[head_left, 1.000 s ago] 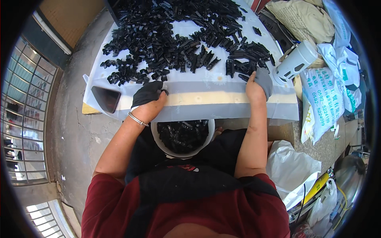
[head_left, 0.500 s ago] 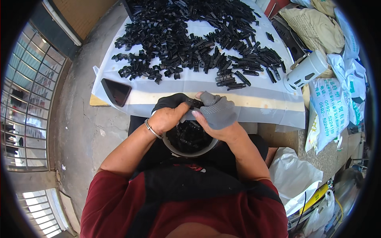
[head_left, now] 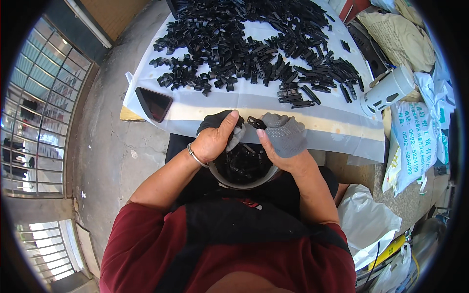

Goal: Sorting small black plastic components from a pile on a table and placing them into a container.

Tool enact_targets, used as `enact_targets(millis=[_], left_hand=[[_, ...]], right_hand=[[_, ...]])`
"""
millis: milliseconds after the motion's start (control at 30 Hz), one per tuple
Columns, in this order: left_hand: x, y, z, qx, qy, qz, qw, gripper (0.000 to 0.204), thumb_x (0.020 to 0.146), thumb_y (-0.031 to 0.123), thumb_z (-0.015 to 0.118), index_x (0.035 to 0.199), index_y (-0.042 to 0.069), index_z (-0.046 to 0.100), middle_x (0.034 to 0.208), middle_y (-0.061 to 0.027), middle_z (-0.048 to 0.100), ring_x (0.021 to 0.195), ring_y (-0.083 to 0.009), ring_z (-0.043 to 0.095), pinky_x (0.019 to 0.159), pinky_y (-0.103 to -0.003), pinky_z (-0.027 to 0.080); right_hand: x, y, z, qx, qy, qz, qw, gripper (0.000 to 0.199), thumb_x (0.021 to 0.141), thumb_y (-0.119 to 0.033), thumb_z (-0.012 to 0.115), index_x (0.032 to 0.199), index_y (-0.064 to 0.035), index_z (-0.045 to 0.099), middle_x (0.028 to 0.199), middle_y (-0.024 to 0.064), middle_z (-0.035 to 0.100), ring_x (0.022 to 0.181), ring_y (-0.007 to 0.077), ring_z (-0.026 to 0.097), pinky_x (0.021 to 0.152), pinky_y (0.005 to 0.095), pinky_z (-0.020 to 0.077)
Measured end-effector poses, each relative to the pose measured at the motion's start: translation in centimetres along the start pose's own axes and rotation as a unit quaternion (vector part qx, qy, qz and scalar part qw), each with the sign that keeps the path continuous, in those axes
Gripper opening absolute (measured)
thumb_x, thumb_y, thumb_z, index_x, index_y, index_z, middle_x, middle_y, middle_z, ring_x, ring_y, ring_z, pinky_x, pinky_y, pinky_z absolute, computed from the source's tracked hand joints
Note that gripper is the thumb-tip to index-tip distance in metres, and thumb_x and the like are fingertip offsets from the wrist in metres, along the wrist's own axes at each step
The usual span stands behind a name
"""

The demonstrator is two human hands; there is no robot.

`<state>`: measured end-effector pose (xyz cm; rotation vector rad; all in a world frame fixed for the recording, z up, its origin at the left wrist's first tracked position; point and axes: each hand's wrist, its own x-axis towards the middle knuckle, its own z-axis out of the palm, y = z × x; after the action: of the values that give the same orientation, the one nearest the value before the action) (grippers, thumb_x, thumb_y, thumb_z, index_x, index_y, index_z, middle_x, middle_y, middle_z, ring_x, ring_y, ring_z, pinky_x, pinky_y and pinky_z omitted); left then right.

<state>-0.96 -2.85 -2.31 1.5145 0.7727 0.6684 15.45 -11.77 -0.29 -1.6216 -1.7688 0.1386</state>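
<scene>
Both my hands meet above a round bucket in my lap, which has black plastic parts inside. My right hand, in a grey dotted glove with a bare thumb, pinches a small black plastic clip that points toward the other hand. My left hand wears a dark glove, its thumb bare and raised along the curled fingers. Something dark shows at its fingertips, too small to tell from the glove. A narrow gap separates the two hands.
Ahead, a table covered with a white sheet bears a large heap of black plastic parts. A phone lies at its left edge, and a white cylinder at its right. Sacks and a white plastic bag crowd the right side.
My hands have drawn apart from the black part they held together. The clip stays in my right hand, and my left thumb has lifted. The whole view has shifted slightly.
</scene>
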Motion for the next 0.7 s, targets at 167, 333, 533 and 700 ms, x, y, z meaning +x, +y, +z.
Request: enact_targets(millis=[167, 333, 533, 700], left_hand=[[-0.2, 1.8, -0.4, 0.106, -0.024, 0.027, 0.994, 0.043, 0.094, 0.035, 0.036, 0.097, -0.001, 0.059, 0.085, -0.0115, 0.063, 0.078, -0.0236, 0.058, 0.074, -0.031, 0.045], [0.1, 1.2, -0.2, 0.134, -0.033, 0.074, 0.988, 0.041, 0.094, 0.032, 0.035, 0.093, -0.001, 0.059, 0.083, -0.0142, 0.062, 0.078, -0.0267, 0.059, 0.072, -0.033, 0.045], [0.0, 0.7, 0.4, 0.240, -0.007, 0.141, 0.960, 0.030, 0.092, 0.021, 0.039, 0.080, 0.000, 0.057, 0.076, -0.0190, 0.059, 0.072, -0.0371, 0.056, 0.063, -0.038, 0.044], [-0.1, 1.6, -0.6, 0.301, -0.096, 0.074, 0.946, 0.035, 0.093, 0.026, 0.035, 0.083, 0.000, 0.057, 0.079, -0.0186, 0.061, 0.076, -0.0359, 0.058, 0.065, -0.038, 0.045]], right_hand=[[-0.3, -0.1, -0.1, -0.054, -0.035, -0.031, 0.997, 0.025, 0.080, -0.025, 0.061, 0.095, -0.0046, 0.061, 0.086, 0.0096, 0.062, 0.077, 0.0276, 0.057, 0.067, 0.0367, 0.0447], [-0.1, -0.9, -0.1, -0.156, -0.042, -0.066, 0.985, 0.023, 0.078, -0.024, 0.061, 0.091, -0.0054, 0.061, 0.081, 0.0098, 0.061, 0.074, 0.0286, 0.056, 0.065, 0.0375, 0.0441], [-0.6, -0.5, 3.0, -0.183, -0.045, -0.067, 0.980, 0.021, 0.077, -0.021, 0.060, 0.091, -0.0048, 0.060, 0.080, 0.0100, 0.060, 0.074, 0.0291, 0.056, 0.065, 0.0401, 0.0439], [-0.6, 0.1, 4.0, -0.119, 0.063, -0.157, 0.978, 0.018, 0.082, -0.026, 0.053, 0.084, -0.0086, 0.059, 0.076, 0.0086, 0.058, 0.070, 0.0274, 0.056, 0.060, 0.0399, 0.0435]])
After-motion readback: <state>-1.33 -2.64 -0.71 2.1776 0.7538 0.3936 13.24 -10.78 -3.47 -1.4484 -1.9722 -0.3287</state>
